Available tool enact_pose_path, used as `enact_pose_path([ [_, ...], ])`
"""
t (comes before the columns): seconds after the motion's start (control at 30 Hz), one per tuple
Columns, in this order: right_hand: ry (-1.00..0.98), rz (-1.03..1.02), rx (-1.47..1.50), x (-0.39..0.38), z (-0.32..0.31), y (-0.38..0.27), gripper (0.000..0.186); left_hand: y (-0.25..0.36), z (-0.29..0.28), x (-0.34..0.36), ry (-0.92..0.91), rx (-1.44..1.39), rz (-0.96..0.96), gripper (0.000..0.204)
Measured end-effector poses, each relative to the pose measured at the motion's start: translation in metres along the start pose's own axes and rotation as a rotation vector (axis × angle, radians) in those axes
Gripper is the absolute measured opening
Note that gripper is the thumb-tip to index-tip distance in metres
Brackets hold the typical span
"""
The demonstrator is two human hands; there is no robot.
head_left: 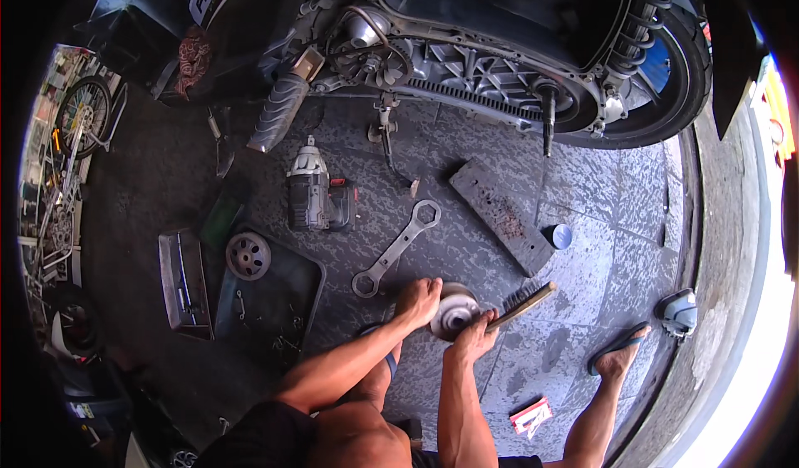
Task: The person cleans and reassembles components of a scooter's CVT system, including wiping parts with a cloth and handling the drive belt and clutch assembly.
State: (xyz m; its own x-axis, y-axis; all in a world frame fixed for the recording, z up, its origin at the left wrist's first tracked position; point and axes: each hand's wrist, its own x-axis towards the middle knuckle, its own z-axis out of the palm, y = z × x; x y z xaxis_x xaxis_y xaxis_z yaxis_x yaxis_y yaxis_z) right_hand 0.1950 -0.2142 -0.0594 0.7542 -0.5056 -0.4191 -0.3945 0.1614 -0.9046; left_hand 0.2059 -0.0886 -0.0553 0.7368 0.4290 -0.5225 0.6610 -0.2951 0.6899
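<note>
A round metal pulley disc (455,312) with a raised hub is held in front of me, above the tiled floor. My left hand (419,302) is closed on its left rim. My right hand (474,339) is at the disc's lower right edge, its fingers closed around a wire brush (533,300) with a wooden handle. The brush points up and right, its dark bristles off the disc. Just beyond my left hand lies a large flat double-ended ring wrench (395,250). Part of the right fingers' grip is hidden.
Ahead stands a scooter with its drive housing (483,73) open and belt exposed. A cordless impact wrench (310,193), wooden block (502,217) and blue-lidded can (559,236) lie on the floor. At left, a tray (320,289) holds a clutch bell (248,256). A red-white packet (531,417) lies lower right.
</note>
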Motion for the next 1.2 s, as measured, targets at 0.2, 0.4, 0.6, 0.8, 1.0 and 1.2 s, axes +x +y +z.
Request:
enact_pose_path([
  [0.2, -0.113, 0.347, 0.123, 0.037, -0.056, 0.006, 0.038, 0.032, -0.014, -0.048, -0.225, -0.009, 0.606, 0.033],
  [0.4, -0.364, 0.496, 0.254, 0.058, -0.068, 0.017, 0.043, 0.003, 0.062, -0.019, -0.345, -0.662, 0.481, 0.040],
  [0.6, -0.673, 0.690, 0.551, 0.041, -0.075, -0.026, 0.043, 0.041, 0.035, -0.044, -0.331, -0.425, 0.606, 0.066],
  [0.8, -0.504, 0.389, 0.073, -0.007, -0.065, -0.085, 0.049, 0.040, 0.010, -0.056, -0.448, -0.589, 0.315, 0.070],
  [1.0, -0.182, 0.007, -0.061, -0.022, -0.082, -0.107, 0.035, 0.065, -0.019, -0.067, -0.155, -0.525, 0.595, 0.081],
  [1.2, -0.511, -0.046, -0.128, -0.065, -0.142, -0.133, 0.064, 0.095, -0.053, -0.070, 0.015, -0.476, 0.620, 0.082],
])
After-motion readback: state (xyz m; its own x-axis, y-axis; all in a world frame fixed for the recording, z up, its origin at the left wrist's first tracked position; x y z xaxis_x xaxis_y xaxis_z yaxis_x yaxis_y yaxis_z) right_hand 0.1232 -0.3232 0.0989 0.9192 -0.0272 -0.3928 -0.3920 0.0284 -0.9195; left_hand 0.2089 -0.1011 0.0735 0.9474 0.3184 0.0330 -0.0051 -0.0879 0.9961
